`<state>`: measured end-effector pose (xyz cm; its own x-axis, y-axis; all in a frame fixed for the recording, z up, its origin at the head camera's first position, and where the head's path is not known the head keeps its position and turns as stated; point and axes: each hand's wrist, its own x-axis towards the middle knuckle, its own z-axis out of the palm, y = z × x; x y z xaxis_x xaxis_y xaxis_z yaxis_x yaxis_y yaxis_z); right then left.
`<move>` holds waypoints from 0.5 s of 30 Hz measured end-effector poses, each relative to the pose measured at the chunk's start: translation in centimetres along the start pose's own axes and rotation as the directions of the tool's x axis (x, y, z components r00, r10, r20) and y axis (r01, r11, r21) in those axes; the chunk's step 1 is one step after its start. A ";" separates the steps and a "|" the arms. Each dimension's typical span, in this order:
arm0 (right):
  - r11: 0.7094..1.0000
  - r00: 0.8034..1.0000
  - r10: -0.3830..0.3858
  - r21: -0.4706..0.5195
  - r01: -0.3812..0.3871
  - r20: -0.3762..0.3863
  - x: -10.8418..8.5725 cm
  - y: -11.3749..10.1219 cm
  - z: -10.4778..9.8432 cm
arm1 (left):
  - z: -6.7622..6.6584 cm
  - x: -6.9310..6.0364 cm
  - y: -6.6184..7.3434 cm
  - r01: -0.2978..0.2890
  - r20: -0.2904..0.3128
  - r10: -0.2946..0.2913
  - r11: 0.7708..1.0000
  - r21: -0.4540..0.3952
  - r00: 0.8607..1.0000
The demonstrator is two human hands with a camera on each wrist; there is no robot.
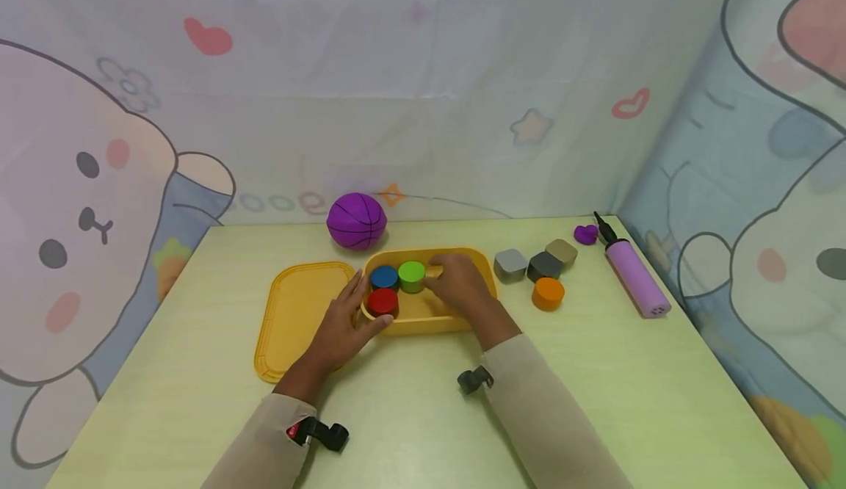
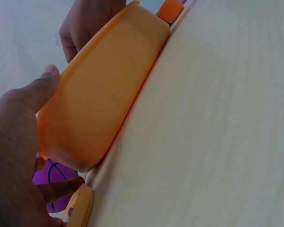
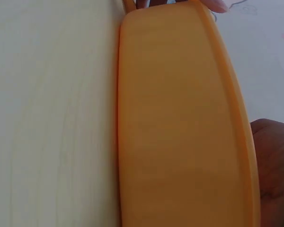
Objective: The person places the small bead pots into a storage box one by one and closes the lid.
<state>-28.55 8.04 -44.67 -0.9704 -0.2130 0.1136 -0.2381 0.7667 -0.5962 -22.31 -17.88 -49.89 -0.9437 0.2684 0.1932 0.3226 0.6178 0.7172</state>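
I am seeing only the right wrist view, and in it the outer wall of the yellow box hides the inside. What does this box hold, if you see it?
Observer: The head view shows three round blocks in the left half of the yellow box: a blue block, a green block and a red block.
Operator: Thank you. Which of them is the nearest to the right hand?
Observer: The green block; it sits just left of the thumb.
Operator: And is there one more round block outside the box?
Observer: Yes, an orange block stands apart from the box, past its right end.
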 end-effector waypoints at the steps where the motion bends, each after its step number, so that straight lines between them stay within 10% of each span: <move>1: 1.000 1.000 -0.013 -0.002 0.013 -0.002 -0.1 0.3 -0.3 | 0.0 0.0 0.0 0.002 -0.001 -0.002 1.000 0.003 1.000; 15: 0.963 0.950 -0.268 -0.040 0.265 -0.158 -2.6 5.5 -4.3 | 0.0 0.0 -0.3 0.008 -0.001 -0.008 1.000 0.003 1.000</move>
<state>-27.53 15.43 -44.82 -0.8648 -0.3118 0.3935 -0.4880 0.7063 -0.5129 -22.44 -17.99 -50.10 -0.9464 0.2629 0.1877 0.3150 0.6223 0.7166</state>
